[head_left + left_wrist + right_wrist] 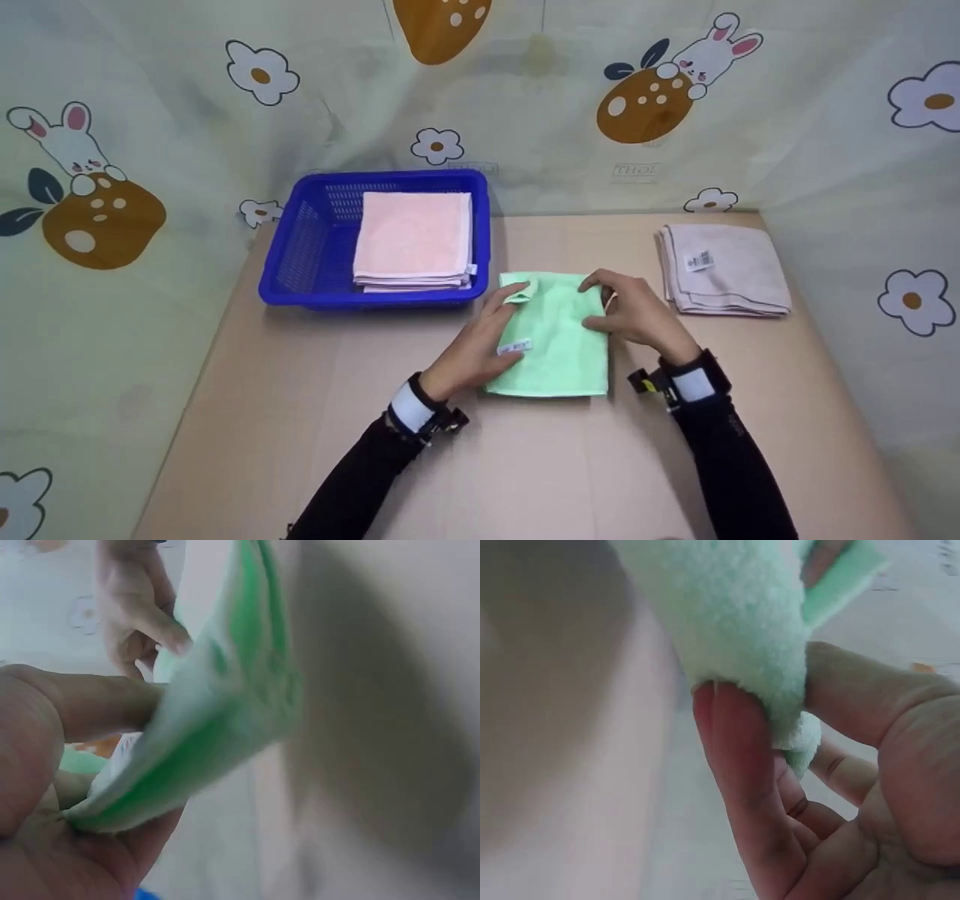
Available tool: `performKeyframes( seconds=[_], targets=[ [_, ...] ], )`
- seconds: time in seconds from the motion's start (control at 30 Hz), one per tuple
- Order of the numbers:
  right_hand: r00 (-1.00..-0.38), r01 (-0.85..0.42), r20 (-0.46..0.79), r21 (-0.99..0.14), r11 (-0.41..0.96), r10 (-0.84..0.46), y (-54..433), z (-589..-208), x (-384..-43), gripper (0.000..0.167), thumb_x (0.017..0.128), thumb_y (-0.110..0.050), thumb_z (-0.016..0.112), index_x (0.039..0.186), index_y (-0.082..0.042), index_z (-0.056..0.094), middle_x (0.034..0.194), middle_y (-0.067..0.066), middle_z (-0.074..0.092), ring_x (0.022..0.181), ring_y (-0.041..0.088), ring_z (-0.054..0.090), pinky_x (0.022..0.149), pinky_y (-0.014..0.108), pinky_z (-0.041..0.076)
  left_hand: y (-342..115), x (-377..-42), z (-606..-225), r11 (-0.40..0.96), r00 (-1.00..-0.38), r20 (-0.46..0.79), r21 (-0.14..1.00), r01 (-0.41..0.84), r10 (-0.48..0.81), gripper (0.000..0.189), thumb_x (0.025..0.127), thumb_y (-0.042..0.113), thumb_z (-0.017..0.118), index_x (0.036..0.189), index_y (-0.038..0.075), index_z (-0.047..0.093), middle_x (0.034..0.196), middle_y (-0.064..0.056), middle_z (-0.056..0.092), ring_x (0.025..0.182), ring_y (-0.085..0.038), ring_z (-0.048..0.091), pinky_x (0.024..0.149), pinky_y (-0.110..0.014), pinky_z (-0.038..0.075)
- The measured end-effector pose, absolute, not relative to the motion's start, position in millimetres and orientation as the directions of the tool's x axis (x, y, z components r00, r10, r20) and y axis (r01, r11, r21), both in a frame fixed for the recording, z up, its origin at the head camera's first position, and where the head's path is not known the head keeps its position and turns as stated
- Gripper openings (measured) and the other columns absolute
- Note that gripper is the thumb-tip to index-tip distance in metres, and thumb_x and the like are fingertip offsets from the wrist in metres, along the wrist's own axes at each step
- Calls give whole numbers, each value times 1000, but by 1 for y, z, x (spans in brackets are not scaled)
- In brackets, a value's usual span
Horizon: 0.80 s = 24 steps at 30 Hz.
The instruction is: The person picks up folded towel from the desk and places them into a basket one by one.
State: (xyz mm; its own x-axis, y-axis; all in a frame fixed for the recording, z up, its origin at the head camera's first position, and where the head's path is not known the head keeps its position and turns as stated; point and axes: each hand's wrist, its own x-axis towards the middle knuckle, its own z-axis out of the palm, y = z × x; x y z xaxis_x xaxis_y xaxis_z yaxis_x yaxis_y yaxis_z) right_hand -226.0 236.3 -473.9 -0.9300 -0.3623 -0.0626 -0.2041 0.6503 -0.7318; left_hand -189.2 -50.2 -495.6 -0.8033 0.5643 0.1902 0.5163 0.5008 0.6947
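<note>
A folded light green towel (pixel 559 337) with a small white label is held by both hands above the table. My left hand (pixel 476 349) grips its left side, thumb on the near face and fingers behind, as the left wrist view shows; a corner of the cloth is turned over by the fingertips. On the other side my right hand (pixel 634 311) pinches the towel's right edge between thumb and fingers. In the right wrist view the fluffy green cloth (pixel 735 630) runs between the thumb and the fingers.
A blue plastic basket (pixel 300 296) stands at the back left, with a stack of folded pink towels (pixel 412 232) in its right part. Folded pale greyish-pink towels (pixel 727 270) lie at the back right of the wooden table (pixel 300 450). A patterned curtain (pixel 525 97) surrounds the table.
</note>
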Motion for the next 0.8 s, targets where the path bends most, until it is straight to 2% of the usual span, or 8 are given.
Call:
performKeyframes(
  seconds=[0.2, 0.4, 0.6, 0.8],
  targets=[
    [-936, -205, -1, -812, 546, -352, 239, -450, -214, 47, 83, -6, 85, 126, -12, 67, 92, 9, 58, 66, 22, 63, 55, 25, 49, -62, -187, -474, 438, -769, 307, 679, 590, 561, 70, 85, 3, 79, 148, -2, 49, 169, -10, 26, 154, -28, 32, 121, -39, 37],
    [-936, -240, 53, -822, 517, -349, 217, -439, -224, 49, 83, -8, 85, 128, -12, 67, 99, 9, 64, 74, 23, 66, 63, 26, 55, -82, -198, -460, 395, -750, 385, 671, 628, 538, 74, 87, 2, 75, 153, -3, 43, 168, -14, 27, 155, -27, 30, 126, -39, 29],
    [-924, -312, 143, -820, 481, -356, 176, -423, -251, 49, 84, -8, 85, 129, -11, 67, 99, 9, 66, 77, 22, 65, 69, 29, 57, -111, -217, -445, 422, -803, 384, 701, 575, 455, 87, 83, -5, 71, 160, 1, 32, 167, -17, 23, 155, -27, 26, 128, -40, 22],
    [-908, -380, 240, -817, 434, -343, 130, -410, -280, 49, 88, -10, 81, 135, -9, 66, 99, 10, 69, 76, 21, 68, 71, 31, 59, -138, -240, -423, 528, -879, 365, 703, 477, 308, 99, 70, -12, 66, 161, 6, 32, 167, -16, 21, 153, -30, 30, 125, -45, 30]
  ],
)
